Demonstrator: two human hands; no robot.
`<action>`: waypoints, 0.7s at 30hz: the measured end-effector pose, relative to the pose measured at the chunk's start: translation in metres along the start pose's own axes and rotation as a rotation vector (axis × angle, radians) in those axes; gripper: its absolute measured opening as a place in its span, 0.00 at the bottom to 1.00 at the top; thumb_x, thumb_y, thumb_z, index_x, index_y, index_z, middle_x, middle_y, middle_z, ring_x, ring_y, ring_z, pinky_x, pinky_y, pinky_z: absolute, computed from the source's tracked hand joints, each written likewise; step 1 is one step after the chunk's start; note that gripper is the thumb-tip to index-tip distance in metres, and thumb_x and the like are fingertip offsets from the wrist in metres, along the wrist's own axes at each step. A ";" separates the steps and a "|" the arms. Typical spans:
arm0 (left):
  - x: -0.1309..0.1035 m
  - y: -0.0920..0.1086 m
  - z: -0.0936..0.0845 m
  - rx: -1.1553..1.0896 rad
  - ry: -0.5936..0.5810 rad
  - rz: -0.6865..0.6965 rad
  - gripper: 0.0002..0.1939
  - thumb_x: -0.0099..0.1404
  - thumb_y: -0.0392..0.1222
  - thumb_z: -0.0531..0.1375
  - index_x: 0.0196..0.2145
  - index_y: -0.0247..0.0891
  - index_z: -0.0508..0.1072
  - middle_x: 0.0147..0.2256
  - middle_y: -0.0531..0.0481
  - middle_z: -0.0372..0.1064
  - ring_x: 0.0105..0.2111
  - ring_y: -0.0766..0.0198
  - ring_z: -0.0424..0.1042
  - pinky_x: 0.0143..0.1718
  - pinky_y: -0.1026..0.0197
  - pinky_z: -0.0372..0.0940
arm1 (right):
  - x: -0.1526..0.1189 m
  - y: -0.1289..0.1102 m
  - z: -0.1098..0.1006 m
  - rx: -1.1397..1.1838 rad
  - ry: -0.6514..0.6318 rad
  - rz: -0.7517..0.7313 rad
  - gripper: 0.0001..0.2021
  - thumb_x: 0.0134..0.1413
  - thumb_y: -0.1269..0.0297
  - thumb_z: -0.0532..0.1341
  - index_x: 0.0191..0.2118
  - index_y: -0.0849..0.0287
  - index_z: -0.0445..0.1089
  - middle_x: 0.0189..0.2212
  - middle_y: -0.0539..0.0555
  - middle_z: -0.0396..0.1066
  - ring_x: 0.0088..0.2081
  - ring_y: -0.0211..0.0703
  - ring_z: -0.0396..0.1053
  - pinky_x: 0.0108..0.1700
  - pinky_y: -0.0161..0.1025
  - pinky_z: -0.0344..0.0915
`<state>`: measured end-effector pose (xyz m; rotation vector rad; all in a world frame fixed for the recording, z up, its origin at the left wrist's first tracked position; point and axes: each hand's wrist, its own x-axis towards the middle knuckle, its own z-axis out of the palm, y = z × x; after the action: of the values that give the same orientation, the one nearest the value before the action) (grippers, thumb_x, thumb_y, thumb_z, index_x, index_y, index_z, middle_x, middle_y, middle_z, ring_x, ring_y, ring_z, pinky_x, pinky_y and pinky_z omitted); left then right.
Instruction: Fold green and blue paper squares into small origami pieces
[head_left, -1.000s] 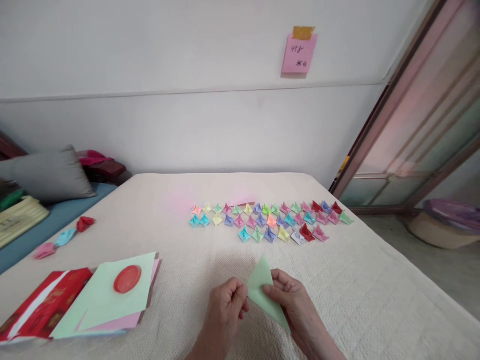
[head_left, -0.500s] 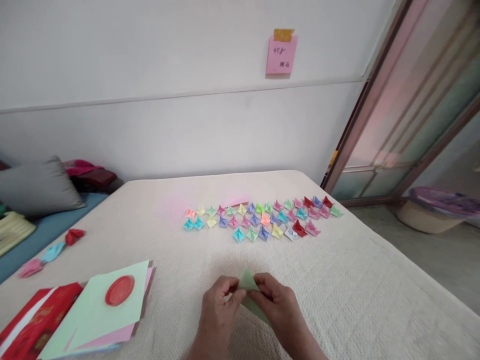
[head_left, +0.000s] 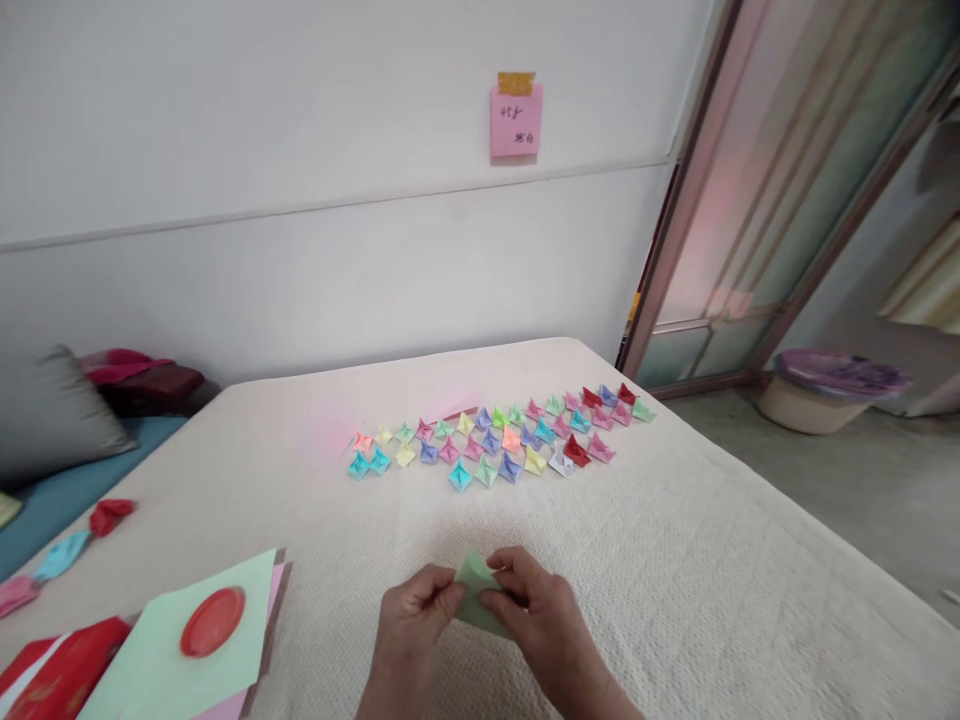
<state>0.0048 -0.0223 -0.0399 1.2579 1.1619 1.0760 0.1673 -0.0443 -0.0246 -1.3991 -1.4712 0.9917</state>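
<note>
A: How does the green paper (head_left: 474, 590) look?
B: Pale and folded, with a softly curved peak. It's between the left hand (head_left: 415, 612) and the right hand (head_left: 538, 606), over the cream cover (head_left: 675, 560).
A: And the fingers?
B: In the 2 hands, thumb and fingers are closed to a pinch: left on its left edge, right on its right side.

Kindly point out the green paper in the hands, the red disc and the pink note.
Green paper (head_left: 472, 588), head view: its exposed middle.
Red disc (head_left: 213, 622), head view: centre of its upper face.
Pink note (head_left: 516, 125), head view: middle of the written face.
</note>
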 end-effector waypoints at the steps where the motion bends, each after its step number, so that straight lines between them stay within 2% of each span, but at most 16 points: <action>1: 0.001 -0.002 -0.001 -0.019 -0.011 -0.015 0.09 0.53 0.44 0.65 0.23 0.36 0.78 0.21 0.53 0.66 0.25 0.65 0.62 0.27 0.66 0.57 | 0.000 0.000 0.000 0.006 0.000 -0.002 0.07 0.47 0.72 0.58 0.34 0.55 0.64 0.18 0.42 0.65 0.22 0.36 0.60 0.25 0.31 0.54; 6: -0.001 -0.003 -0.003 -0.072 -0.046 -0.070 0.08 0.54 0.44 0.65 0.26 0.36 0.78 0.24 0.52 0.69 0.28 0.63 0.63 0.31 0.65 0.59 | -0.001 -0.003 -0.001 0.052 -0.010 0.028 0.07 0.46 0.73 0.59 0.34 0.56 0.64 0.18 0.42 0.65 0.22 0.35 0.59 0.25 0.31 0.53; 12: -0.002 -0.001 -0.002 -0.123 -0.072 -0.074 0.06 0.55 0.42 0.65 0.28 0.37 0.79 0.25 0.53 0.71 0.30 0.63 0.64 0.34 0.65 0.59 | -0.002 -0.003 0.001 0.088 0.014 0.017 0.07 0.46 0.73 0.59 0.34 0.56 0.64 0.19 0.44 0.66 0.23 0.36 0.60 0.27 0.32 0.54; 15: -0.002 -0.002 -0.001 -0.191 -0.076 -0.080 0.06 0.55 0.42 0.66 0.29 0.37 0.79 0.25 0.53 0.71 0.30 0.63 0.64 0.34 0.65 0.59 | -0.001 -0.001 0.002 0.171 0.009 0.041 0.08 0.45 0.73 0.59 0.34 0.56 0.65 0.17 0.42 0.61 0.22 0.35 0.57 0.25 0.32 0.52; 21: -0.002 0.002 0.004 -0.300 -0.034 -0.136 0.08 0.50 0.42 0.68 0.29 0.36 0.81 0.24 0.52 0.73 0.29 0.63 0.66 0.33 0.64 0.60 | 0.003 0.001 0.002 0.419 -0.043 0.118 0.02 0.42 0.70 0.61 0.23 0.60 0.66 0.18 0.44 0.57 0.22 0.34 0.54 0.25 0.33 0.49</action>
<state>0.0088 -0.0244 -0.0379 0.9470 1.0024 1.0776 0.1657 -0.0416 -0.0264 -1.1716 -1.1349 1.3240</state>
